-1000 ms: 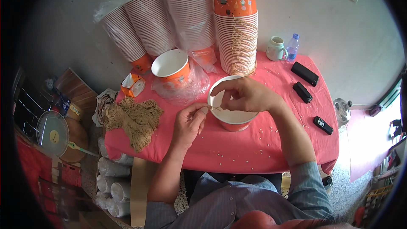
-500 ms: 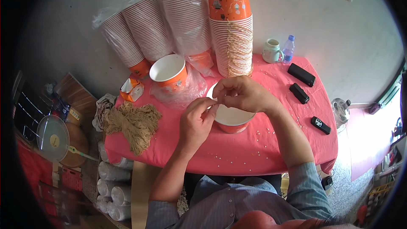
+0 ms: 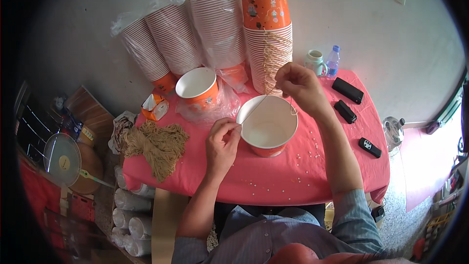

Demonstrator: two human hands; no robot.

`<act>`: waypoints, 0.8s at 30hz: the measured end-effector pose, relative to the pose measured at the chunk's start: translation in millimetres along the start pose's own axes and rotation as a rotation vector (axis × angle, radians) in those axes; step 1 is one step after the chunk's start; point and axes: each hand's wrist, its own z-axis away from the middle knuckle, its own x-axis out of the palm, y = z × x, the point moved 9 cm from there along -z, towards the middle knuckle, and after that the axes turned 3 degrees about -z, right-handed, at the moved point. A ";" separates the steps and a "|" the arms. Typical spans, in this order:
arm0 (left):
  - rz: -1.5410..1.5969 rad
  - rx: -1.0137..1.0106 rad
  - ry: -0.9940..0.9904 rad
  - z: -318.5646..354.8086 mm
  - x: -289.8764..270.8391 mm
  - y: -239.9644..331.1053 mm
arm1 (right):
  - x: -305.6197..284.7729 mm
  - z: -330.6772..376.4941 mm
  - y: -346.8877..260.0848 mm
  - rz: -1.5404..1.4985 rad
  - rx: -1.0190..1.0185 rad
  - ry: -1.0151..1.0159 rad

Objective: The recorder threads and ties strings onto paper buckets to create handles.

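Pink-clothed table [image 3: 303, 181] against a grey wall. White paper bucket [image 3: 267, 125] sits between the hands, below the fingertips. Right hand [image 3: 300, 84] and left hand [image 3: 222, 142] each pinch one end of a taut tan string [image 3: 255, 108]. String looks light, limp, fray-prone; best gripped near its ends.

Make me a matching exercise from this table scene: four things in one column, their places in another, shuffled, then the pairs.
Things:
1. bundle of tan strings
2. water bottle
3. white paper bowl
4. taut string

Places:
A. at the wall, beside the mug
B. stretched between left hand and right hand
C. on the table's left end
D. between the hands, on the pink cloth

Pairs: 1-C, 2-A, 3-D, 4-B
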 end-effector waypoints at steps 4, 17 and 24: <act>0.123 -0.110 -0.013 3.1 4.2 -18.3 | 18.5 8.9 -0.9 -0.046 0.139 -0.129; 0.514 -0.437 -0.082 20.5 20.8 -47.7 | 72.7 30.4 -13.7 -0.378 0.134 -0.481; 0.349 -0.224 -0.136 21.0 17.5 -39.1 | 63.5 21.6 -10.9 -0.414 0.078 -0.367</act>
